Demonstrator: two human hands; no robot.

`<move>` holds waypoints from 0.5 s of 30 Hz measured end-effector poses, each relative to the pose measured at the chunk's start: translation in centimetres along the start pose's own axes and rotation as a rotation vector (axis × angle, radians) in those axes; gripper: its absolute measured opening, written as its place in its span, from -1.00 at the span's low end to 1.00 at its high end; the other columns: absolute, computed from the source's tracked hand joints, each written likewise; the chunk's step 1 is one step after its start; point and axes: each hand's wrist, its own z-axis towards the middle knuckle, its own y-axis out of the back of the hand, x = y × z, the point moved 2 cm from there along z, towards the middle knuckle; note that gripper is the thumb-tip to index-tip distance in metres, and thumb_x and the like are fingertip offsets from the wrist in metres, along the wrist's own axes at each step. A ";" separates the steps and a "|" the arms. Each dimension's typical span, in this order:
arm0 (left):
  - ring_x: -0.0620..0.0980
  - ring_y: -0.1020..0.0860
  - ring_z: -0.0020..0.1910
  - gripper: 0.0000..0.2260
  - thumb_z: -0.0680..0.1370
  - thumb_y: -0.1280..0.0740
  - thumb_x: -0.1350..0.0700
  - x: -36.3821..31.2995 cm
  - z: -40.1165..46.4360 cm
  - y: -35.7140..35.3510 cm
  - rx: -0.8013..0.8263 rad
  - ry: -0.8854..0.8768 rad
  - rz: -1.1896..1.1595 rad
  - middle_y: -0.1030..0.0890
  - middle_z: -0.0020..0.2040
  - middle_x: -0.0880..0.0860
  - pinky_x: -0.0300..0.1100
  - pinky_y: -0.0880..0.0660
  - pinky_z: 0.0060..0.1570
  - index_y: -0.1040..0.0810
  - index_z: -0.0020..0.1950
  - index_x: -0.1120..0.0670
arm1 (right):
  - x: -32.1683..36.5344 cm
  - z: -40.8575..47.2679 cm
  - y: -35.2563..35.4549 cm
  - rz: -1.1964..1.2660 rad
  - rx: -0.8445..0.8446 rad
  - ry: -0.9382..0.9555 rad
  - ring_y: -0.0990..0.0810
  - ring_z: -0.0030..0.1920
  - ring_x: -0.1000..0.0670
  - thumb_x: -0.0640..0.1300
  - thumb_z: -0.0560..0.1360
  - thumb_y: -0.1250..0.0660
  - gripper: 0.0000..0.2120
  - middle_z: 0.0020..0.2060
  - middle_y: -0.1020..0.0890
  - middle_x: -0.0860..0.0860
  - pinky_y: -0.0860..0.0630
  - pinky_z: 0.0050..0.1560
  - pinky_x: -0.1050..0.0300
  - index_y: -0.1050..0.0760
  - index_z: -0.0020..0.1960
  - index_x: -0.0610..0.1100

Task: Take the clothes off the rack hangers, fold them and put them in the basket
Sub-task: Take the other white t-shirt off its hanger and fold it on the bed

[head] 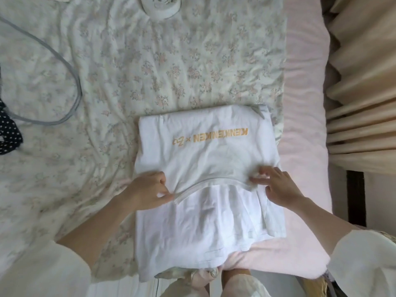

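One white T-shirt (205, 168) lies half folded on the flowered bedcover (128, 71), at the bed's near edge. It looks light, soft and limp, so I think it is best held at the collar corners. The left hand (147, 189) pinches the collar; the right hand (276, 185) rests on it with loose, spread fingers. Gold print reads "KENKENKEN ×".

white T-shirt (205, 159), gold lettering | floral pale quilt (150, 61) | pink sheet (304, 103) | beige curtain (362, 82)
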 end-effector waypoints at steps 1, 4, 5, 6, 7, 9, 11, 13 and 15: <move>-0.05 -0.51 -0.07 -0.46 0.37 -0.02 -0.32 -0.2 0.6 0.5 -0.129 -0.012 -0.034 -0.50 -0.14 -0.08 -0.27 -0.38 -0.13 -0.68 -0.19 -0.03 | 0.2 0.3 0.3 0.055 -0.014 -0.061 -0.41 0.24 -0.04 -0.35 0.40 -0.14 -0.54 0.17 -0.48 0.06 -0.28 0.18 0.10 -0.61 0.09 0.06; 0.16 -0.56 -0.20 -0.62 0.45 -0.14 -0.08 0.0 2.8 2.9 -0.538 0.010 -0.011 -0.56 -0.24 0.08 -0.12 -0.49 -0.14 -0.63 -0.25 0.13 | 0.7 2.6 2.5 0.200 -0.239 -0.234 -0.50 0.14 -0.16 -0.35 0.42 -0.15 -0.70 0.06 -0.59 -0.08 -0.37 0.12 0.01 -0.61 -0.06 -0.12; 0.19 -0.56 -0.13 -0.67 0.46 -0.17 -0.03 0.3 3.6 3.9 -0.621 0.097 -0.015 -0.56 -0.17 0.14 -0.07 -0.48 -0.10 -0.62 -0.15 0.16 | 0.9 3.7 3.5 0.250 -0.323 -0.275 -0.50 0.13 -0.21 -0.35 0.43 -0.16 -0.71 0.05 -0.58 -0.14 -0.39 0.12 -0.03 -0.59 0.01 -0.17; 0.23 -0.53 -0.04 -0.72 0.48 -0.22 0.02 0.5 4.3 4.9 -0.691 0.207 -0.028 -0.54 -0.06 0.19 0.00 -0.46 -0.03 -0.60 -0.03 0.18 | 1.0 4.8 4.5 0.310 -0.397 -0.299 -0.48 0.13 -0.23 -0.34 0.45 -0.16 -0.71 0.06 -0.56 -0.18 -0.40 0.13 -0.07 -0.54 0.09 -0.19; 0.24 -0.47 0.07 -0.73 0.49 -0.27 0.06 0.8 5.2 5.9 -0.732 0.337 -0.070 -0.49 0.06 0.22 0.07 -0.42 0.04 -0.55 0.09 0.19 | 1.2 6.0 5.6 0.384 -0.460 -0.319 -0.46 0.15 -0.25 -0.31 0.47 -0.17 -0.70 0.09 -0.52 -0.21 -0.40 0.15 -0.11 -0.48 0.17 -0.20; 0.24 -0.33 0.26 -0.63 0.52 -0.31 0.05 1.6 6.9 7.6 -0.741 0.576 -0.255 -0.35 0.27 0.22 0.11 -0.33 0.19 -0.42 0.28 0.17 | 1.3 8.8 7.5 0.551 -0.540 -0.352 -0.39 0.24 -0.24 -0.21 0.53 -0.19 -0.61 0.20 -0.43 -0.24 -0.36 0.23 -0.16 -0.33 0.35 -0.19; 0.21 -0.28 0.31 -0.56 0.54 -0.28 -0.02 2.4 8.3 8.8 -0.676 0.723 -0.513 -0.30 0.34 0.19 0.07 -0.30 0.29 -0.35 0.35 0.15 | 1.6 11.3 9.2 0.636 -0.529 -0.358 -0.27 0.37 -0.20 -0.10 0.56 -0.20 -0.46 0.35 -0.31 -0.23 -0.27 0.34 -0.12 -0.13 0.48 -0.16; 0.15 -0.40 0.22 -0.59 0.55 -0.27 -0.03 3.5 9.4 9.0 -0.625 0.733 -0.732 -0.39 0.23 0.15 -0.03 -0.38 0.22 -0.40 0.31 0.17 | 2.0 13.4 10.3 0.743 -0.433 -0.369 -0.24 0.41 -0.14 -0.04 0.57 -0.21 -0.38 0.41 -0.26 -0.17 -0.26 0.36 -0.04 -0.02 0.52 -0.12; 0.10 -0.49 0.06 -0.67 0.55 -0.27 0.01 4.4 9.5 8.8 -0.623 0.683 -0.837 -0.48 0.04 0.08 -0.13 -0.42 -0.03 -0.46 0.22 0.18 | 2.0 14.4 11.1 0.913 -0.327 -0.475 -0.40 0.25 -0.07 -0.05 0.56 -0.22 -0.40 0.28 -0.40 -0.08 -0.38 0.21 0.07 -0.06 0.51 -0.12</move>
